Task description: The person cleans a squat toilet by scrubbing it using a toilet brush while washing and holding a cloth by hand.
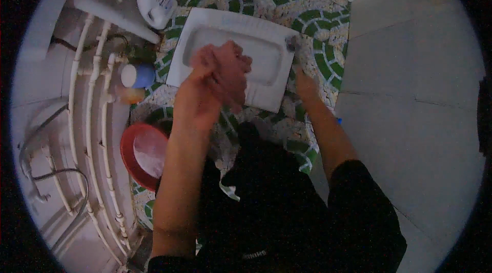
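My left hand (197, 96) is closed around a crumpled pink cloth (233, 75), held up over the near side of a white squat toilet pan (179, 63). The cloth covers part of the pan's basin. My right hand (307, 87) reaches down beside the pan's right edge; it is small and blurred, and its fingers do not show clearly. Just beyond it, at the pan's right corner, is a small grey object (293, 43) whose kind I cannot make out.
A red basin (132, 157) with whitish contents stands on the left. A white jug with a black cap (155, 7) and a blue-and-white container (139, 76) stand near the pipes (92, 83). A hose (84, 191) hangs at the left wall. Grey panelling (405, 104) bounds the right.
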Action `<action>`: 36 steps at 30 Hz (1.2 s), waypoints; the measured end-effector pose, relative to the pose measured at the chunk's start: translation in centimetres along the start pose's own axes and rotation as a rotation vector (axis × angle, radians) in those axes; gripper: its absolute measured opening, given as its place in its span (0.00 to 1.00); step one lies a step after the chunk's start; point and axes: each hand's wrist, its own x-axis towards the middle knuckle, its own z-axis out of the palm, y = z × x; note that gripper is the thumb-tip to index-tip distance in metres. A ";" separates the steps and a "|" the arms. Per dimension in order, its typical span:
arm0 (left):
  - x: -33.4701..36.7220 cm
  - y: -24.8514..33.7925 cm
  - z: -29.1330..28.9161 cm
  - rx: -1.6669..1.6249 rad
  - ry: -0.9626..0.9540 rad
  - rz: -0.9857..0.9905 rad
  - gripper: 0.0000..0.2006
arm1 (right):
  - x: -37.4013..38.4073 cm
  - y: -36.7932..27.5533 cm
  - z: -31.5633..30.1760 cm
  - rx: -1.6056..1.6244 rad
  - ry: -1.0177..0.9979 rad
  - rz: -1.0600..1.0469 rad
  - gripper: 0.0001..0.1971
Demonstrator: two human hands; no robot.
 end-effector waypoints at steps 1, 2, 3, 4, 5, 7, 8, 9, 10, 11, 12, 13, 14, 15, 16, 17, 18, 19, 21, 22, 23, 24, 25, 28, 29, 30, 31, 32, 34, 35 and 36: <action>-0.4 0.4 -0.5 -0.006 0.018 -0.035 0.23 | 1.6 -1.3 0.0 0.015 0.006 -0.015 0.28; -1.0 0.7 -0.7 -0.021 0.033 -0.079 0.22 | 2.5 -2.6 -0.8 0.075 -0.016 0.027 0.28; -1.4 0.8 -1.0 -0.016 0.035 -0.074 0.22 | 3.2 -3.8 -1.6 0.132 -0.038 0.070 0.29; -1.9 0.9 -1.4 -0.029 0.115 -0.070 0.23 | 1.8 -4.8 -1.3 0.077 -0.139 0.124 0.29; -2.1 1.3 -1.7 -0.034 0.200 -0.054 0.23 | -0.4 -6.2 -0.5 0.029 -0.238 0.166 0.30; -1.6 1.0 -0.6 -0.013 0.228 -0.029 0.24 | -4.7 -4.7 2.9 0.010 -0.150 0.058 0.31; -1.9 1.0 -0.7 0.019 0.297 0.000 0.26 | -3.7 -5.6 1.4 0.012 -0.156 0.039 0.31; -1.9 1.1 -1.0 0.018 0.313 0.015 0.26 | -2.0 -6.5 -0.2 0.074 -0.312 0.089 0.31; -1.9 1.1 -1.1 0.007 0.255 -0.009 0.26 | -0.3 -7.0 -1.7 0.133 -0.466 0.160 0.32; -1.6 1.0 -1.1 -0.007 0.185 -0.041 0.26 | 2.2 -6.0 -1.6 0.206 -0.334 0.177 0.32; -1.4 0.9 -1.1 -0.013 0.170 -0.047 0.26 | 5.0 -4.7 -1.4 0.274 -0.195 0.191 0.33; -1.3 1.1 -1.3 -0.025 0.150 -0.067 0.27 | 7.3 -4.3 -1.1 0.274 -0.193 0.187 0.33; -1.4 1.2 -1.5 -0.038 0.131 -0.088 0.27 | 9.1 -4.0 -1.0 0.243 -0.239 0.192 0.33; -1.4 1.1 -2.4 -0.040 0.130 -0.084 0.27 | 10.0 -3.8 -0.7 0.211 -0.284 0.199 0.33; -1.7 1.2 -4.0 -0.076 0.132 -0.078 0.28 | 8.7 -4.9 1.0 0.214 -0.290 0.175 0.33; -1.7 1.6 -4.8 -0.113 0.127 -0.067 0.28 | 6.0 -5.6 3.1 0.236 -0.265 0.089 0.31; -1.6 1.8 -4.7 -0.119 0.125 -0.052 0.28 | 4.4 -5.5 4.3 0.250 -0.238 0.013 0.30; -1.1 1.4 -4.2 -0.092 0.155 -0.016 0.28 | 4.1 -4.7 4.8 0.236 -0.233 0.010 0.30; -1.1 1.6 -3.3 -0.070 0.190 0.022 0.28 | 3.7 -4.3 5.7 0.213 -0.249 0.087 0.30; -1.8 2.4 -3.0 -0.019 0.181 0.033 0.27 | 5.2 -6.1 3.5 0.196 -0.239 0.100 0.31; -2.3 2.9 -3.1 0.028 0.162 0.041 0.26 | 7.6 -8.0 -0.2 0.173 -0.221 0.117 0.32; -2.2 2.7 -3.1 0.023 0.154 0.042 0.26 | 9.4 -8.1 -2.0 0.166 -0.215 0.121 0.32; -2.2 2.6 -3.3 -0.026 0.173 0.039 0.25 | 11.1 -8.6 -3.0 0.320 -0.277 0.174 0.33; -2.3 2.7 -3.9 -0.120 0.185 0.007 0.25 | 7.7 -8.6 2.1 0.324 -0.205 0.074 0.33; -2.2 2.9 -3.9 -0.160 0.186 -0.020 0.25 | 6.7 -8.7 4.0 0.180 -0.077 -0.085 0.32; -2.2 3.1 -4.0 -0.164 0.194 -0.006 0.25 | 7.1 -9.5 3.8 0.179 -0.081 -0.102 0.32; -2.2 3.2 -4.0 -0.138 0.204 0.018 0.25 | 7.3 -10.1 2.9 0.149 -0.191 -0.027 0.32; -2.6 3.4 -4.0 -0.111 0.215 0.037 0.24 | 7.2 -10.7 2.2 0.119 -0.302 0.053 0.32; -3.0 3.9 -3.3 -0.125 0.215 0.014 0.24 | 11.7 -9.8 0.3 0.177 -0.171 0.002 0.33; -3.3 4.2 -3.3 -0.132 0.217 -0.006 0.24 | 13.3 -9.9 0.1 0.242 -0.038 -0.051 0.35; -3.7 4.1 -3.6 -0.127 0.221 -0.005 0.24 | 12.9 -10.5 1.1 0.248 -0.039 -0.053 0.35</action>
